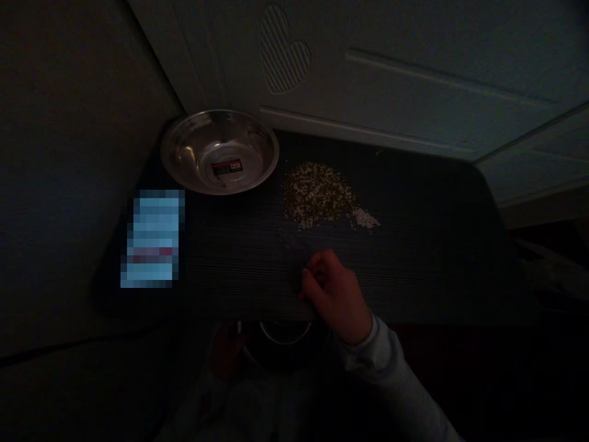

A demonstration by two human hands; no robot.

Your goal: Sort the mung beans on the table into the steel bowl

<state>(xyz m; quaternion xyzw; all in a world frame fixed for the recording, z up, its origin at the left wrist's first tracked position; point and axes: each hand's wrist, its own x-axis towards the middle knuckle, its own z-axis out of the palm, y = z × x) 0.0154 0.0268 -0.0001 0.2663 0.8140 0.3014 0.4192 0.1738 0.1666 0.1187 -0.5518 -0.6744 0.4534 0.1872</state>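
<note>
We're holding our right hand (pixel 338 294) curled, grip unreadable, with the grain pile (pixel 317 193) lying just ahead on the worktop (pixel 423 245), stretching left-right; our left hand (pixel 226 351), also unreadable, is sitting farther back.

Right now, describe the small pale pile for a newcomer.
On the dark table, find the large mottled pile right of the metal bowl. At its lower right is the small pale pile, distinguished by its near-uniform whitish colour.
</note>
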